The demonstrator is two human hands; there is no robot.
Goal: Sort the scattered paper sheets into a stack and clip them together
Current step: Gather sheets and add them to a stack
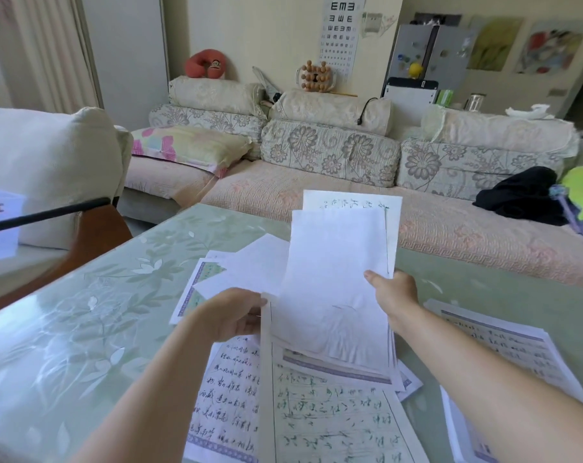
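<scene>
In the head view, both hands hold up a small bundle of sheets [336, 285] above the glass worktop [83, 329]. The right hand [392, 295] grips the right edge of the bundle, with the thumb on the front and the other fingers hidden behind the paper. The left hand [233, 312] closes its fingers on the left edge of a sheet at the bundle's lower side. The sheets in the bundle are not aligned: one written sheet [353, 202] sticks out at the top behind the blank front page.

More sheets lie scattered on the worktop: written pages [330, 419] just below the bundle, some pages [216, 272] to the left behind it, and other pages [503, 342] at the right, under the right forearm. I see no clip in this view.

I think the risk is that the loose, uneven bundle slips or fans out, because each hand pinches only one edge. Also the right forearm could drag the pages below it toward the worktop edge.
</scene>
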